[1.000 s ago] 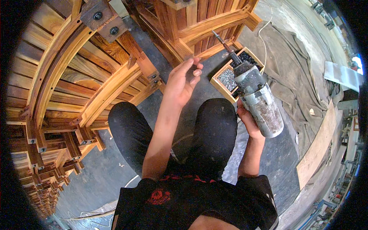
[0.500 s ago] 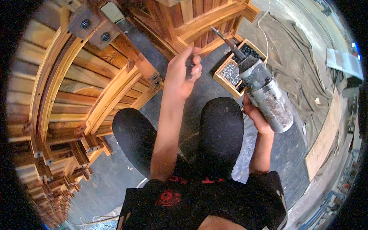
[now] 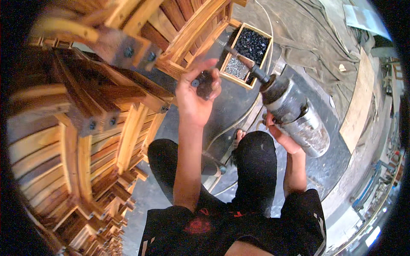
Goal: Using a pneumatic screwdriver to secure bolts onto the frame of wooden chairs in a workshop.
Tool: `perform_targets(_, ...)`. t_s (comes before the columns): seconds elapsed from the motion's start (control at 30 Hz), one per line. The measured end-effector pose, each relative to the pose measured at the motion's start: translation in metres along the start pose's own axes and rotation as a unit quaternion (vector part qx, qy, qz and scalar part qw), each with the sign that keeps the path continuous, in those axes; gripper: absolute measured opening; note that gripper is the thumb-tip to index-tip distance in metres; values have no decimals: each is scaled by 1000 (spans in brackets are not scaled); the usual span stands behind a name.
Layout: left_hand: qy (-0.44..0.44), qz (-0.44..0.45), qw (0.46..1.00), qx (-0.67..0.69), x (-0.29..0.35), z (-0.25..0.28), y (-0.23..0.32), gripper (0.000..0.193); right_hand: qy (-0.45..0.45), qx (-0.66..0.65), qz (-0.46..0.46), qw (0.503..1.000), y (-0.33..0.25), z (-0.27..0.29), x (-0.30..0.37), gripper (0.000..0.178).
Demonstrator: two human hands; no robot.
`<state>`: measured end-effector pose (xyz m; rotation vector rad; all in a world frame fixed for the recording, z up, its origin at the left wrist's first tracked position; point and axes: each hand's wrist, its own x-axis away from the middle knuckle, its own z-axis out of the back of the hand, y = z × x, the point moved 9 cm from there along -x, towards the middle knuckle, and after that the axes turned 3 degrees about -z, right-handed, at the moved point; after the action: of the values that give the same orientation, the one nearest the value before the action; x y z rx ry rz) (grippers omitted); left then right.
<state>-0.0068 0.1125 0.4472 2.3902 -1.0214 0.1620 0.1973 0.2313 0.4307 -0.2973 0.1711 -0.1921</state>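
Observation:
My right hand [image 3: 284, 135] is wrapped round the grip of a worn silver impact driver [image 3: 299, 117], whose long bit points up and to the left. The bit's tip stands over a wooden box [image 3: 268, 53] as seen from here. My left hand [image 3: 196, 96] is raised left of the box, palm up, with its fingers curled. Something small and dark [image 3: 205, 85] lies within those fingers; blur hides its exact kind. The box has compartments: small black fasteners [image 3: 252, 45] fill one and silver screws [image 3: 235, 68] another.
Slatted wooden furniture frames [image 3: 85, 158] with dark bolts crowd the left side. Another wooden piece [image 3: 175, 32] stands ahead. A pale hose [image 3: 239, 121] crosses the floor by my knees. Brown cloth [image 3: 303, 51] and a long board [image 3: 358, 102] lie to the right.
My view has shifted, so the wooden furniture and box sit differently in it. My left hand has turned palm up, showing the dark thing in it. The driver stays in my right hand.

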Motion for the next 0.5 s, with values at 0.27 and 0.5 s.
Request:
perform_targets(0.27,39,57,995,-78,65,-124,42,31,76,-259,-283,920,-36,189,-21,37)
perform_targets(0.5,77,84,989,-94,102,-234,91,28,109,-431,-185,876,-84,311,-49,24)
